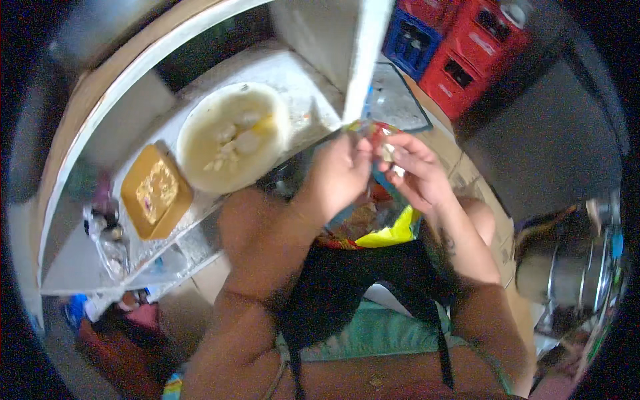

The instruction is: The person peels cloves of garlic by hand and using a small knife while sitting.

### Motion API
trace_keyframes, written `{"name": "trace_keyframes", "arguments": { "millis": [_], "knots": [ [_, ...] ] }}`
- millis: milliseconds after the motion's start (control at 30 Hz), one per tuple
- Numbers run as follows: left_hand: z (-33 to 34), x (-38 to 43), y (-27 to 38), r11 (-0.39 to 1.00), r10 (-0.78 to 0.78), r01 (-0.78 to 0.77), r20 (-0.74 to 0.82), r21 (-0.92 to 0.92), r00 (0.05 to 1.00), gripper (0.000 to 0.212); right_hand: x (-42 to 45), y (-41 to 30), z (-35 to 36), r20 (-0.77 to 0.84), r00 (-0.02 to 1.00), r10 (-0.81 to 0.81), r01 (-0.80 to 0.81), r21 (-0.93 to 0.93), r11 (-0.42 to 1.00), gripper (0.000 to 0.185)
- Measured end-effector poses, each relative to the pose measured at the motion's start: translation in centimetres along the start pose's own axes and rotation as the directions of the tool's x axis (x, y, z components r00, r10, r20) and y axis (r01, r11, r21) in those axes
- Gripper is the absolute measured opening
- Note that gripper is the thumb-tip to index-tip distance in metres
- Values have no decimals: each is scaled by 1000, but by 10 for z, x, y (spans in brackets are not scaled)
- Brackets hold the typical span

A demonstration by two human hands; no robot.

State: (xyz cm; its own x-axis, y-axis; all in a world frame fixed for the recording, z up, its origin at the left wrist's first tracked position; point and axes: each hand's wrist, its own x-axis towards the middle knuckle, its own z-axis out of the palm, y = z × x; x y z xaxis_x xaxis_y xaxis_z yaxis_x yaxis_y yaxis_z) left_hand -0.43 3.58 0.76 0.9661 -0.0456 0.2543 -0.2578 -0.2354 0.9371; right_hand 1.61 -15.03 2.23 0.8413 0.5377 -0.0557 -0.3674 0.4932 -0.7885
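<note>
My right hand (420, 167) pinches a small pale piece (387, 151), perhaps peeled vegetable, between thumb and fingers. Below it, a white bit (398, 171) shows at the fingers, too blurred to name. My left hand (342, 167) is close beside the piece with fingers curled; whether it grips anything is hidden. Under both hands, between my knees, is a container lined with colourful plastic (395, 230), with brownish scraps in it. To the left a large white basin (187, 150) holds cloudy liquid and several pale pieces (246, 142).
A tan tray (131, 197) with pale, crumpled contents stands beside the basin on a white shelf (305, 82). A clear plastic bag (115, 255) lies at the shelf's left end. Red crates (442, 82) and a blue crate (410, 42) are stacked ahead. Metal pots (565, 275) stand on my right.
</note>
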Motion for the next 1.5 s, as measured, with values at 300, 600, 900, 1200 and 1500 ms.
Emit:
{"name": "trace_keyframes", "arguments": {
  "millis": [300, 600, 900, 1200, 1500],
  "knots": [
    [-12, 2, 13, 985, -14, -7, -115, -174, 993, 21, 17, 2, 59, 10, 947, -321, 219, -751, 623, 19],
    [-17, 16, 4, 974, -227, 221, -279, -53, 933, 20, 43, -7, 101, 242, 847, -473, 321, -943, 91, 16],
    [64, 24, -40, 986, -160, 167, -181, 25, 970, 16, 169, 99, 180, 710, 699, 80, 713, -687, -139, 18],
    [47, 23, -51, 994, -109, 104, -147, -43, 983, 18, 103, 23, 142, 296, 921, 253, -107, -432, 896, 34],
    [24, 16, -56, 993, -72, 63, -81, -101, 994, 20, 32, -32, 31, 5, 978, -206, 171, -580, 796, 30]
  ]
}}
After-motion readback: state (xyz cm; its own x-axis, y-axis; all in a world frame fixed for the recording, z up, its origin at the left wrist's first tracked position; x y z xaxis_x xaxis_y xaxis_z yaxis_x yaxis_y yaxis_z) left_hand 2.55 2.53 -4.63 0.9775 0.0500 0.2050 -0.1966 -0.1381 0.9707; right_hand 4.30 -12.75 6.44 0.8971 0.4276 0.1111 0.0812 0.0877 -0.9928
